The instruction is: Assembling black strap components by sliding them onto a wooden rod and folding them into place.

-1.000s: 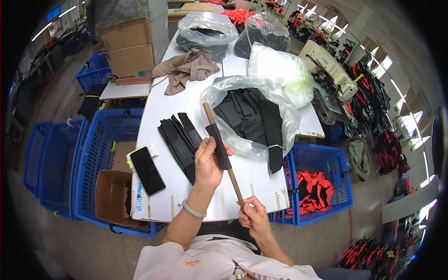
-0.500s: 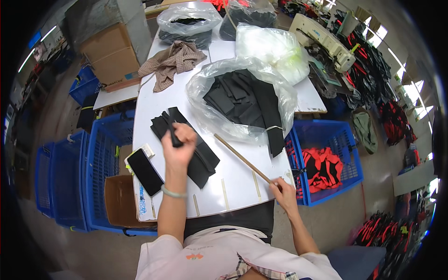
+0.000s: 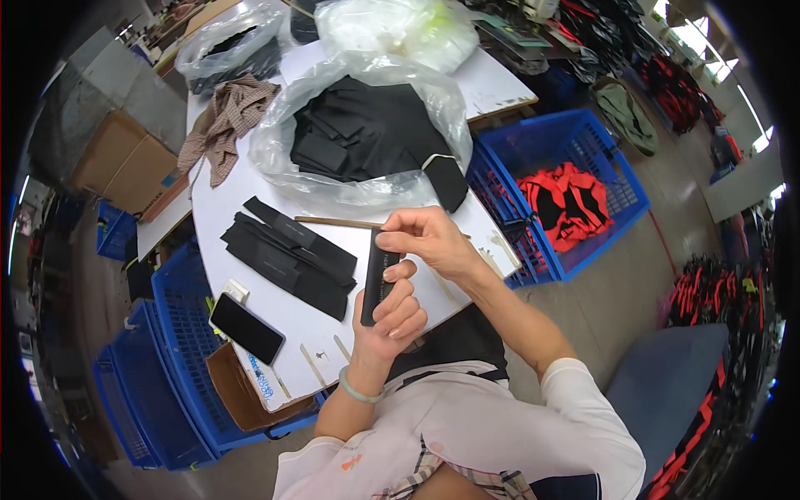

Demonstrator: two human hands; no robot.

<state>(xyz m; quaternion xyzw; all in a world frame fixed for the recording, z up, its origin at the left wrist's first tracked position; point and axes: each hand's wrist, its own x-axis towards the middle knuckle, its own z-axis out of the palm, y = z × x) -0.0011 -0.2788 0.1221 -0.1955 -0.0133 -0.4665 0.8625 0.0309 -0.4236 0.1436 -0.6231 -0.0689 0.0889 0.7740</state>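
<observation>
A short black fabric strip [image 3: 372, 283] with faint printing stands upright between my hands over the table's front part. My left hand [image 3: 395, 317] has its fingers wrapped around the lower part. At the upper end my right hand [image 3: 433, 242] pinches the strip between thumb and forefinger. A thin wooden stick [image 3: 333, 221] runs behind the right hand; whether that hand also grips it I cannot tell. To the left, several black fabric strips [image 3: 287, 260] lie fanned in a pile on the white table [image 3: 312, 337].
Beyond my hands sits an open clear plastic bag [image 3: 279, 137] of folded black fabric [image 3: 367, 125]. A phone [image 3: 247, 327] lies at the left edge, a checked cloth [image 3: 229, 125] farther back. Blue crates [image 3: 575, 265] flank the table; the right one holds red-and-black pieces [image 3: 567, 204].
My left hand has moved right, away from the pile, and now holds a black strip upright. My right hand has come up to its top end. The whole view has swung to the right.
</observation>
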